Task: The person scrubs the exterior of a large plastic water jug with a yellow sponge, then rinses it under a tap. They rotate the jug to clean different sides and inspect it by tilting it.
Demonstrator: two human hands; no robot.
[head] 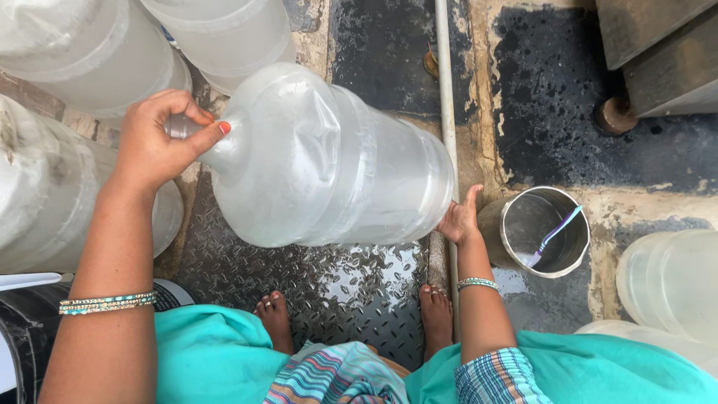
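Clear plastic water jug (pixel 329 161) lies tipped on its side over the wet steel tread plate (pixel 336 288), w/ our bare feet just below it. We grip its neck w/ left hand (pixel 153 142), fingers closed round it; right hand (pixel 458 221) is spread open under the jug's base. Looks like mid-tilt, rinsing or rolling. Steel bucket (pixel 546 232) w/ a ladle sits right of the jug; more jugs (pixel 90 52) lie left and above it. Any further move needs a firm neck grip; the plate looks slippery.
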